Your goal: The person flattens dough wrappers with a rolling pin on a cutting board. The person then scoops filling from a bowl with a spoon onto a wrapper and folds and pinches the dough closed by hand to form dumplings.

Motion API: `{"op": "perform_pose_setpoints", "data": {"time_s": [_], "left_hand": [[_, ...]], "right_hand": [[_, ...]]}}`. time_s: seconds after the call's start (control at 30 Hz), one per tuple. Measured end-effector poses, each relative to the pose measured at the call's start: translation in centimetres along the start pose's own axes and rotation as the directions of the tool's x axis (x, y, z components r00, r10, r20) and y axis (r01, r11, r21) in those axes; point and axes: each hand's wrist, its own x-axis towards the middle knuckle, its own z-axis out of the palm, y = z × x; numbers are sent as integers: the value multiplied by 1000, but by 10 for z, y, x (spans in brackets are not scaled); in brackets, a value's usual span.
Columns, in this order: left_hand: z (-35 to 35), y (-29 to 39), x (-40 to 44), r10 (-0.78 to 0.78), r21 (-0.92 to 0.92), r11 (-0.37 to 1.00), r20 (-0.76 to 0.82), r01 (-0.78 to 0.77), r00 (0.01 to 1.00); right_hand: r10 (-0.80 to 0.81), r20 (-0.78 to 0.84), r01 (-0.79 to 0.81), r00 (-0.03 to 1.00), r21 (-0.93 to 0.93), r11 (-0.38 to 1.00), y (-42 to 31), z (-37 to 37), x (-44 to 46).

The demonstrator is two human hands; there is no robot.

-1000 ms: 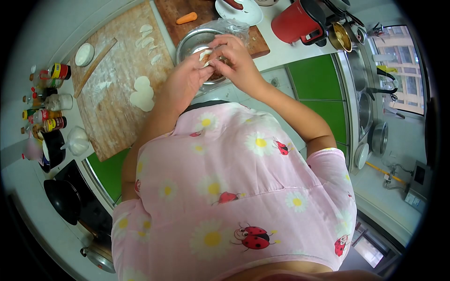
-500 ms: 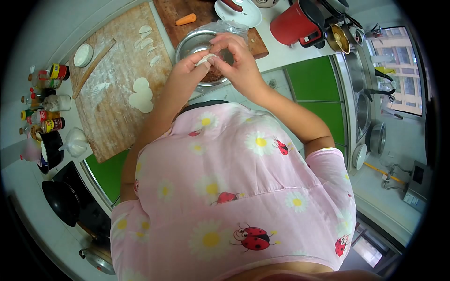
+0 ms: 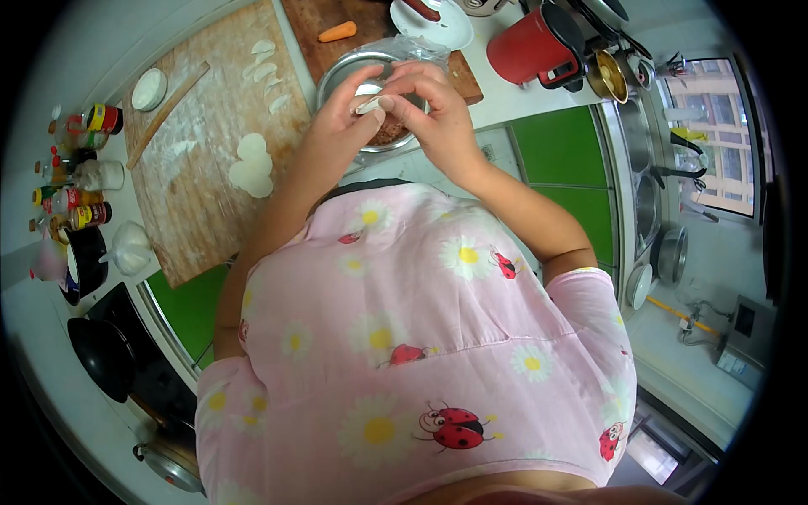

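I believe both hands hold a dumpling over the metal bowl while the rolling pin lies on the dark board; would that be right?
Not quite: the head view shows the rolling pin on the pale, floured board; the rest is correct.

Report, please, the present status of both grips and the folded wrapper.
Left grip, right grip pinching folded wrapper. Wrapper over metal bowl. Nothing visibly blocking.

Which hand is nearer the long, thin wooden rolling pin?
Left: the left hand is apart from the rolling pin, to its right; the right hand lies beyond, farther right.
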Motion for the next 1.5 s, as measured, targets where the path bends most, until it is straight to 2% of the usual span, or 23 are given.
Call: {"op": "perform_pose_setpoints", "data": {"time_s": [0.07, 0.17, 0.37, 0.47, 0.67, 0.97, 1.07, 1.17, 1.27, 1.37, 1.5], "left_hand": [[2, 4, -1, -29, 0, 1000, -19, 29, 999], [-4, 9, -2, -96, 131, 986, -38, 100, 995], [-6, 19, -6, 53, 502, 865, -93, 1, 994], [-4, 23, -8, 177, 581, 808, -87, -94, 980], [0, 31, -11, 293, 729, 662, -37, -175, 955], [0, 32, -11, 423, 757, 593, -1, -276, 906], [0, 35, -13, 373, 750, 619, -20, -232, 928], [-1, 35, -16, 284, 771, 623, -65, -133, 957], [4, 41, -18, 316, 709, 680, -54, -186, 947], [1, 28, -10, 511, 682, 619, 26, -389, 859], [-2, 18, -3, 617, 693, 504, 130, -516, 776]], "right_hand": [[-42, -30, 43, 999, 19, 999, 1, 0, 1], [-69, -30, 67, 997, -62, 996, -3, -4, 4], [-229, -12, 221, 973, -220, 950, -2, -2, 6], [-232, -33, 219, 972, -217, 951, -6, 1, 6], [-287, -13, 272, 958, -286, 919, -8, 0, 8], [-240, 9, 236, 971, -216, 947, -11, -2, 8], [-280, 19, 279, 960, -171, 945, -10, -4, 9], [-184, 8, 184, 983, -48, 982, -14, -4, 8], [-82, -5, 82, 997, 118, 990, -19, -1, 7], [-48, 16, 44, 999, 215, 976, -27, 1, 7], [-123, 45, 118, 991, 104, 988, -32, -1, 9]]}}
